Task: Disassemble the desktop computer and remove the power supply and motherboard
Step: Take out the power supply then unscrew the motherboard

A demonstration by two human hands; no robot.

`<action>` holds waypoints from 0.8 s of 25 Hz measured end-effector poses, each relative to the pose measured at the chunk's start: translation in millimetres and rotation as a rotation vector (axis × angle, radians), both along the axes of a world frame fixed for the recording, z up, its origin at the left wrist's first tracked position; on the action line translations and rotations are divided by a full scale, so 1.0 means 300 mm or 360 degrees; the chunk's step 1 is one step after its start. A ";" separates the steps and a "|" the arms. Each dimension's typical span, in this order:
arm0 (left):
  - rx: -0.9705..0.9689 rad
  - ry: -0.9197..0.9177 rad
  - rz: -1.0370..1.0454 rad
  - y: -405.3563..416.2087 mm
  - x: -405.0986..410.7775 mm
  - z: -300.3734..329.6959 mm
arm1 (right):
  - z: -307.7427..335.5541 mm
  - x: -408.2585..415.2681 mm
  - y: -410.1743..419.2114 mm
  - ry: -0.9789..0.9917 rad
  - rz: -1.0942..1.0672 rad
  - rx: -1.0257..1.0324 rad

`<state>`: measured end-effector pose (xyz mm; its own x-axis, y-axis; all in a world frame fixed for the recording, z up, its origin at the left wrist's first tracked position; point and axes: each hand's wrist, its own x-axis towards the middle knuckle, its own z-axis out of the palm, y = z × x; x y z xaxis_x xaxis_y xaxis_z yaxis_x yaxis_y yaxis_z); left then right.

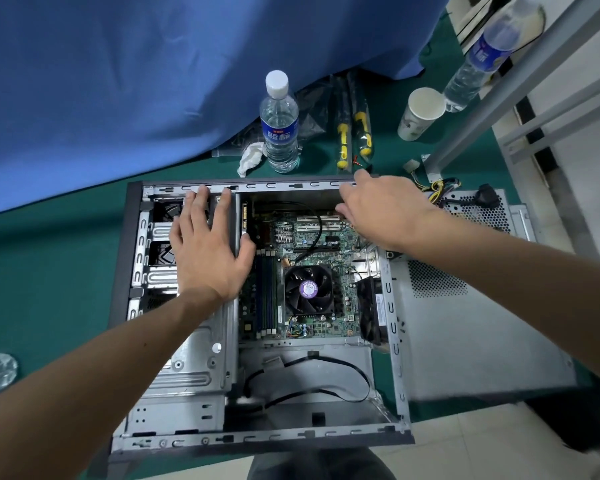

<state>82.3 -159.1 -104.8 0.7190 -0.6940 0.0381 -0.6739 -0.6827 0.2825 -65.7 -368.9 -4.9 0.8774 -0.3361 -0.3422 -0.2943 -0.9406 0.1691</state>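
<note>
An open desktop case (394,306) lies on its side on the green table. Inside it the green motherboard (326,244) is visible, with a black CPU fan (308,289) in its middle and a black cable running over it. My left hand (207,247) lies flat with spread fingers on the drive cage at the case's far left. My right hand (383,209) reaches to the far right corner of the case, fingers on the top rim and thumb inside. The silver power supply (478,209) with its coloured wires sits outside the case at the right.
A water bottle (279,123) and crumpled tissue (252,159) stand behind the case. Yellow-handled screwdrivers (352,133), a paper cup (420,112) and a second bottle (482,53) lie farther right. A blue cloth (153,81) covers the back left. The removed side panel (465,337) lies right of the case.
</note>
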 end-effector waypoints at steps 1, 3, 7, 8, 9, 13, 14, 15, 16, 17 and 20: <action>-0.0001 0.0002 0.0000 0.000 0.000 0.000 | -0.007 0.005 -0.009 -0.0004 0.0010 0.0118; -0.0004 0.0006 0.0004 -0.001 -0.001 0.001 | -0.006 0.016 -0.033 0.0013 0.0006 0.0442; -0.0005 0.0007 0.0002 0.001 0.000 0.002 | 0.001 0.031 -0.024 0.0190 -0.0183 0.0318; -0.0006 0.0009 0.0001 0.001 0.000 0.002 | -0.002 0.029 -0.018 0.0212 -0.0179 0.0124; -0.0004 0.0013 0.0000 0.001 -0.001 0.002 | -0.004 0.029 -0.014 0.0196 -0.0142 0.0037; -0.0008 0.0012 0.0002 0.001 -0.002 0.003 | 0.017 0.035 -0.042 0.0129 0.0019 0.0512; -0.0011 0.0011 0.0001 0.001 -0.001 0.003 | 0.027 0.036 -0.047 0.0164 -0.0021 0.0629; -0.0012 0.0012 0.0000 0.001 0.000 0.003 | 0.031 0.037 -0.045 0.0189 -0.0050 0.0607; -0.0012 0.0014 0.0000 0.001 0.000 0.003 | 0.031 0.037 -0.039 0.0209 -0.0082 0.0472; -0.0011 0.0012 0.0001 0.000 0.000 0.003 | 0.022 0.033 -0.034 0.0245 -0.0130 0.0280; -0.0010 0.0005 0.0001 -0.001 -0.001 0.002 | 0.015 0.038 -0.026 0.0149 -0.0126 0.0194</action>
